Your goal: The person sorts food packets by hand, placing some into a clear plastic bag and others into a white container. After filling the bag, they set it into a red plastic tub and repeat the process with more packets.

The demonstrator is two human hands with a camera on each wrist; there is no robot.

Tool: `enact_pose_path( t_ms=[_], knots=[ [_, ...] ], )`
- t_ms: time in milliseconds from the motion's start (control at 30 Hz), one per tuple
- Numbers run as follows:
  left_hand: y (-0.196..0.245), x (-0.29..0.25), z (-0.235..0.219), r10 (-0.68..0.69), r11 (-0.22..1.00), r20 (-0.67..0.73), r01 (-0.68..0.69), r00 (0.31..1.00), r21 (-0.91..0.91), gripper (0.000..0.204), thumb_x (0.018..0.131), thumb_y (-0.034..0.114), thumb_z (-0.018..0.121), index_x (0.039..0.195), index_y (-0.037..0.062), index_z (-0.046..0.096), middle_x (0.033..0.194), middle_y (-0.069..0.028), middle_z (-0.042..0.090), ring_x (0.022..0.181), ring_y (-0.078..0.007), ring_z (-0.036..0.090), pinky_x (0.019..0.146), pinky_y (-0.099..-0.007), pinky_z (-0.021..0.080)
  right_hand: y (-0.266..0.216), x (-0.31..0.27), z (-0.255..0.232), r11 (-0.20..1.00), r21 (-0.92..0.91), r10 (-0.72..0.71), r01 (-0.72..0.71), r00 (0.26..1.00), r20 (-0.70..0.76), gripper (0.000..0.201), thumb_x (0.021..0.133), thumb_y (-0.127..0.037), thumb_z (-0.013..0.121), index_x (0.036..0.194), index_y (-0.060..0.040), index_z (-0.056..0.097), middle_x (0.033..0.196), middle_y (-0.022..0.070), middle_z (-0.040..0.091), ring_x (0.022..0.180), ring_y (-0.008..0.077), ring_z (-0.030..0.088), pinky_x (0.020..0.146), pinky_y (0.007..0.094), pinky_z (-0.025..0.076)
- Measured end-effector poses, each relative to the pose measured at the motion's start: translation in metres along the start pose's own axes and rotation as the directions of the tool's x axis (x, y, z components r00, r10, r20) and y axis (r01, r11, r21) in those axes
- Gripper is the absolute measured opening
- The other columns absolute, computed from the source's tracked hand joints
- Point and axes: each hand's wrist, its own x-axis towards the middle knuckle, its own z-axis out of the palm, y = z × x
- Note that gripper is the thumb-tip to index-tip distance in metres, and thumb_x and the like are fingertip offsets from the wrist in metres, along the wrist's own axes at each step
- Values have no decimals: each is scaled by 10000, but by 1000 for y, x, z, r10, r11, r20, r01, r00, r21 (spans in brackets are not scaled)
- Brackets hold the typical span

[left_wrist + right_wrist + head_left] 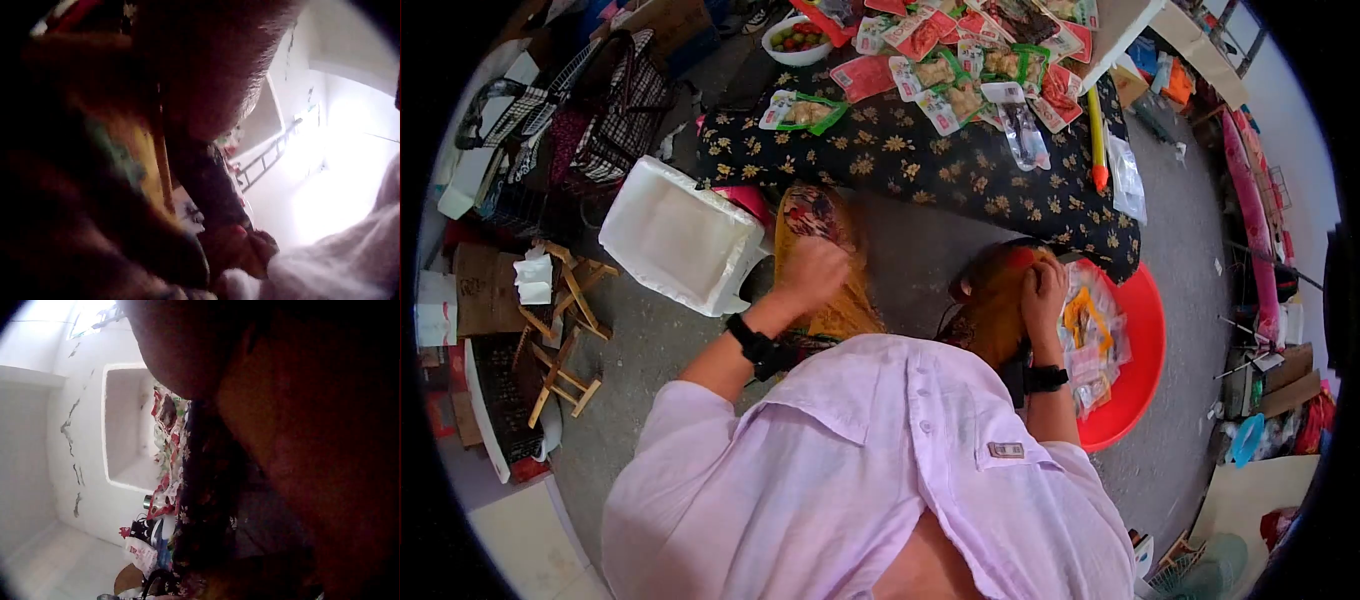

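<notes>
Seemingly idle: left hand (815, 272), grip impossible to tell; right hand (1043, 298) slack, apparently empty; packets (937, 70) at 12 o'clock would require reaching.

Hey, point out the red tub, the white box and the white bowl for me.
Red tub (1144, 345), head view: bare inner wall on its right side.
White box (672, 240), head view: bare inside bottom.
White bowl (799, 59), head view: outer wall on the near side.

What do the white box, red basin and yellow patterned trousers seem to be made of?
White box: probably polystyrene foam, matte, from its thick rim. Red basin: likely smooth plastic, given its even bright colour. Trousers: apparently matte printed cloth, draping loosely.
</notes>
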Motion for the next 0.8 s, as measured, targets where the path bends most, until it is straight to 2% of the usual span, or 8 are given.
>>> enact_pose_path(
  t_ms=[33, 133, 233, 333, 433, 533, 567, 800],
  knots=[
    [-18, -6, -1, -39, 998, -211, 28, 977, -53, 131, 716, 156, 483, 740, 42, 544, 756, -130, 530, 768, -271, 491, 693, -386, 368, -1, 0, -1, 1000, -13, 5, -4, 1000, 13, 140, 680, -67, 532, 807, -7, 527, 910, 146, 513, 912, 328, 441, 818, 402, 340],
    [-77, -26, -16, -416, 897, -308, 441, 856, 16, 195, 721, 145, 502, 855, 3, 521, 867, -158, 521, 829, -317, 470, 742, -395, 365, -4, 3, 0, 999, -42, -15, 16, 1000, 22, 144, 688, -68, 525, 819, -9, 525, 913, 147, 513, 912, 329, 441, 823, 404, 336],
    [-154, -71, -17, -596, 730, -364, 672, 715, 125, 310, 718, 182, 503, 960, -11, 506, 950, -184, 515, 926, -323, 452, 793, -374, 360, -7, 6, 3, 998, -44, -42, 43, 999, 19, 141, 693, -69, 521, 820, -8, 523, 906, 147, 512, 906, 328, 443, 823, 404, 334],
    [-210, -123, -2, -795, 479, -307, 852, 524, 213, 345, 697, 173, 493, 986, -17, 499, 954, -218, 516, 936, -335, 466, 805, -379, 363, -5, 6, 7, 998, -38, -50, 51, 999, 17, 137, 693, -72, 521, 812, -5, 522, 901, 147, 512, 902, 324, 446, 818, 402, 336],
    [-221, -151, 11, -933, 360, 7, 933, 360, -19, 333, 683, 163, 473, 955, -27, 502, 930, -248, 520, 912, -360, 481, 795, -391, 371, 1, 6, 10, 998, -43, -38, 39, 999, 26, 128, 692, -75, 522, 800, -6, 524, 901, 146, 513, 898, 319, 448, 812, 396, 339],
    [-214, -158, 22, -901, 431, 125, 886, 415, 168, 285, 683, 150, 451, 897, -30, 506, 913, -265, 517, 886, -377, 488, 779, -402, 380, -4, 7, 13, 999, -6, -37, 37, 999, 21, 120, 684, -73, 521, 785, -7, 525, 903, 144, 512, 894, 315, 448, 806, 386, 339],
    [-214, -160, 23, -919, 391, 120, 908, 375, 149, 253, 698, 165, 446, 857, -21, 509, 913, -273, 510, 885, -374, 489, 767, -410, 385, -2, 8, 14, 999, -6, -43, 44, 999, 25, 124, 683, -73, 521, 788, -8, 523, 906, 144, 511, 895, 314, 447, 807, 385, 337],
    [-195, -146, 6, -875, 459, -14, 837, 484, 298, 276, 708, 230, 496, 857, -2, 513, 865, -242, 529, 842, -373, 509, 735, -418, 408, -2, 10, 16, 998, -15, -59, 60, 996, 63, 128, 677, -75, 526, 788, -13, 520, 920, 143, 509, 902, 309, 440, 812, 381, 325]
  ],
)
